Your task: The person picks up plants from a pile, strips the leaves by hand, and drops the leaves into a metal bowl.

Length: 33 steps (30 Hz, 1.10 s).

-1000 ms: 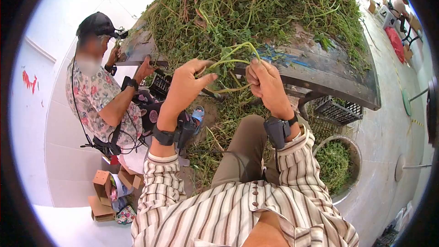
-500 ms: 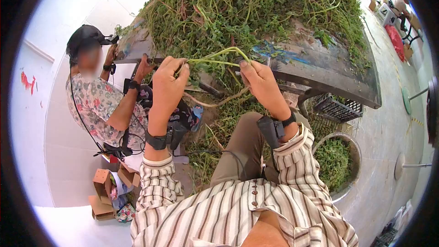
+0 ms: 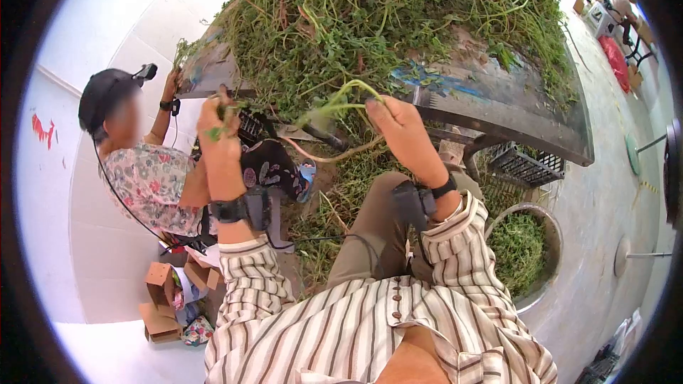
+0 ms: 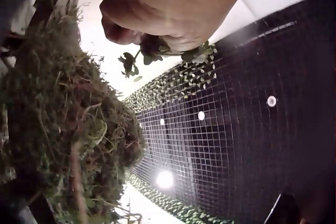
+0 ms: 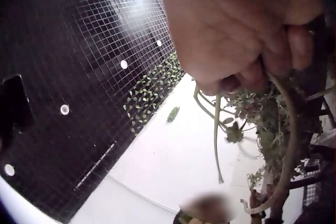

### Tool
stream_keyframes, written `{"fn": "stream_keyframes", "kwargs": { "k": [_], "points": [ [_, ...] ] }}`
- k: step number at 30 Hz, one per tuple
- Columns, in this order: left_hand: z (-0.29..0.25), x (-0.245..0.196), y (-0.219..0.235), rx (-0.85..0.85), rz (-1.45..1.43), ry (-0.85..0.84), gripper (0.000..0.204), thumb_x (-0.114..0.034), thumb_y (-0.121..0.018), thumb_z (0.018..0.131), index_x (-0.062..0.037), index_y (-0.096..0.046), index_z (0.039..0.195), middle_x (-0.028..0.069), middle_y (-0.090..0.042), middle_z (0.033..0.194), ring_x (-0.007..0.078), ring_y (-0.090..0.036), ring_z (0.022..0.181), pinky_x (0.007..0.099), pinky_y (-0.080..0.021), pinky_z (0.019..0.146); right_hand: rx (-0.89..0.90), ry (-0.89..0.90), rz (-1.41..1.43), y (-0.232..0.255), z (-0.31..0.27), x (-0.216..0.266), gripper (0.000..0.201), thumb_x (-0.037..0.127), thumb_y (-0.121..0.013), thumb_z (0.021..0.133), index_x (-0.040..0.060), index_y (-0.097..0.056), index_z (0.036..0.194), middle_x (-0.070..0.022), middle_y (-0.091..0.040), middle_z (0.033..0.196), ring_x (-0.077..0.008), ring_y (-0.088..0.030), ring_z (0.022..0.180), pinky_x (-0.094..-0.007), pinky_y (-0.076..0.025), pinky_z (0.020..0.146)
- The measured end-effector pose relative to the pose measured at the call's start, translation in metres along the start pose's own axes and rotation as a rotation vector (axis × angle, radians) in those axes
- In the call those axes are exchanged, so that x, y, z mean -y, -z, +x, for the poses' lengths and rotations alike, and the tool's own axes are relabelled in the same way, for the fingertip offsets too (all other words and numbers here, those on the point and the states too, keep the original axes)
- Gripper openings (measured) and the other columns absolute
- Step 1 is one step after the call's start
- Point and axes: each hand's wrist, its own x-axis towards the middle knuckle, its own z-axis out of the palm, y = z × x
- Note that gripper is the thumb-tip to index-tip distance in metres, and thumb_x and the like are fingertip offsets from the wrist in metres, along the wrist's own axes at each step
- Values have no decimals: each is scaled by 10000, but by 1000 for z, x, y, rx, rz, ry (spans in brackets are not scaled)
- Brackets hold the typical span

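My right hand (image 3: 404, 131) pinches a few long green stems (image 3: 356, 87) in front of the table's edge. They bend over toward the left, their far ends free and blurred. In the right wrist view two stems (image 5: 218, 140) hang from under the curled fingers, one of them thick and curved. Out to the left, my left hand (image 3: 219, 128) holds a small leafy sprig (image 3: 215, 133) in curled fingers. Its green leaves (image 4: 128, 65) stick out below the hand in the left wrist view.
A large heap of leafy stems (image 3: 384, 14) covers the dark table (image 3: 512, 117). Another person (image 3: 153, 171) sits close on the left. Below stand a black crate (image 3: 528, 167) and a round tub (image 3: 555, 242) of greens. Cut greens (image 3: 320, 242) litter the floor; cardboard boxes (image 3: 160, 281) stand lower left.
My left hand has moved left, away from the stems, with a leafy sprig in it. The right hand stays nearly in place with the stems. The person on the left has shifted left and lower.
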Motion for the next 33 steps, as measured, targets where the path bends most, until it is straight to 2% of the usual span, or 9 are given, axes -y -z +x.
{"fn": "stream_keyframes", "kwargs": {
  "k": [6, 9, 12, 13, 16, 18, 21, 27, 33],
  "points": [
    [-15, -16, -26, 247, 73, 149, 160, -194, -457, 864, -104, -450, 732, 10, -477, 691, 52, -318, 441, 170, -221, 362, 67, -111, 45, 3, 9, 1, 357, 277, -456, 929, 5, -407, 701, 16, -324, 590, -83, -302, 578, -277, -290, 494],
    [-15, -11, -42, 629, 185, 332, 216, -261, -502, 879, -79, -487, 763, -18, -491, 684, 35, -360, 475, 170, -282, 398, 108, -91, 31, 0, 14, -4, 364, 285, -455, 930, 10, -408, 696, 19, -329, 594, -81, -310, 577, -279, -291, 497],
    [-32, -9, -60, 692, 592, 139, 236, -280, -582, 847, -46, -576, 869, -16, -558, 766, 26, -477, 601, 162, -379, 486, 154, -67, 32, -4, 14, -5, 362, 284, -452, 931, 11, -411, 697, 18, -336, 599, -82, -321, 578, -278, -297, 503],
    [-36, -15, -69, 762, 584, 149, 312, -267, -655, 797, -19, -611, 981, -13, -596, 869, 31, -525, 733, 187, -440, 610, 179, -51, 44, -4, 15, -4, 358, 279, -450, 931, 10, -412, 698, 16, -340, 601, -84, -325, 579, -278, -300, 507],
    [-43, -12, -81, 937, 617, 86, 340, -239, -672, 779, -2, -608, 1014, -9, -601, 905, 40, -527, 752, 204, -450, 666, 206, -106, 102, -4, 14, 0, 352, 270, -450, 930, 4, -410, 703, 15, -341, 601, -88, -328, 578, -278, -303, 509],
    [-41, -1, -72, 957, 642, 22, 303, -209, -660, 780, 18, -620, 976, -5, -607, 878, 44, -523, 747, 209, -442, 665, 207, -83, 71, -9, 11, -1, 349, 267, -450, 930, 0, -414, 708, 11, -341, 601, -89, -330, 578, -278, -304, 510],
    [-34, -3, -67, 979, 777, 159, 255, -189, -645, 783, 27, -637, 917, -8, -604, 801, 54, -515, 715, 213, -429, 641, 188, -63, 44, -10, 11, -4, 343, 264, -452, 928, -7, -425, 719, 3, -342, 598, -92, -331, 577, -280, -306, 509],
    [-30, -5, -48, 987, 892, -54, 223, -163, -588, 826, 44, -625, 899, 2, -612, 759, 53, -509, 683, 217, -409, 614, 177, -60, -16, -12, 11, -2, 327, 255, -460, 923, -19, -452, 745, -16, -340, 581, -109, -320, 567, -299, -313, 503],
    [-40, -4, -45, 713, 957, -244, 206, -143, -526, 800, 40, -606, 851, 63, -544, 623, 85, -479, 592, 248, -410, 562, 219, -18, -71, -26, 11, -17, 321, 246, -458, 922, -30, -457, 759, -54, -312, 589, -127, -316, 566, -321, -326, 510]
  ]
}}
